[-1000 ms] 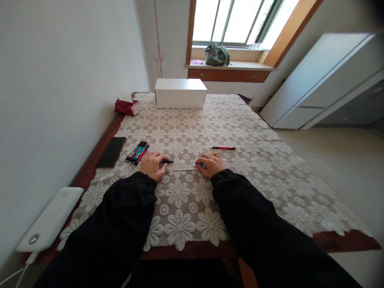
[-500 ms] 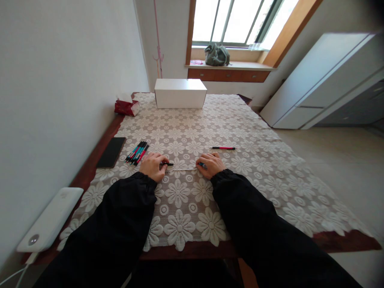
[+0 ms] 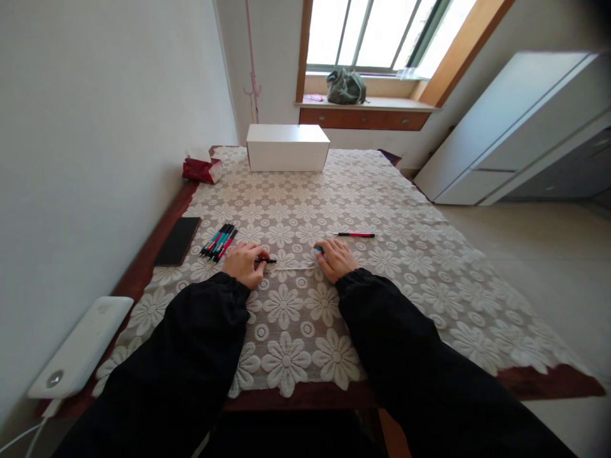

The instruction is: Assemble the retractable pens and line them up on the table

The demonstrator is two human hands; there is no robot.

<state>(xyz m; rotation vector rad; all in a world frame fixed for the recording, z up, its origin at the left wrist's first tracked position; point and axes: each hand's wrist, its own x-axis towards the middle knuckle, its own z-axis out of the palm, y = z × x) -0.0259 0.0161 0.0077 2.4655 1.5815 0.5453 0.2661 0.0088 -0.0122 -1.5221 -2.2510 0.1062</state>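
- Black pen piece (image 3: 267,260) pinched in the curled fingers of the left hand (image 3: 243,263), its tip poking out toward the right, low over the lace tablecloth (image 3: 405,267).
- Thin white refill (image 3: 293,268) stretched flat on the cloth between the two hands, running left to right, one end near each hand.
- Right hand (image 3: 337,259) resting knuckles-up on the cloth, fingers bent over a small teal piece (image 3: 318,250) at their tips; whether truly clamped or only covered, impossible to tell.
- Both forearms in black sleeves (image 3: 382,331), reaching in from the near edge of the table.
- One bundle of pens (image 3: 218,242), teal, red and black, lying just left of the left hand; roughly six, exact count unclear as they overlapped.
- One single red-and-black pen (image 3: 354,235) lying alone beyond the right hand, apart from it.
- One dark phone (image 3: 177,241) face-down at the left edge, beside the bundle.
- One white box (image 3: 287,147) at the far end of the table, closed, contents hidden.
- One red tissue pack (image 3: 200,169) at the far left corner, a white tissue sticking out of the top.
- One white device (image 3: 79,348) on the near left corner, a cable trailing off it.
- One grey-green bag (image 3: 345,88) slumped on the window ledge, shut, contents unseen.
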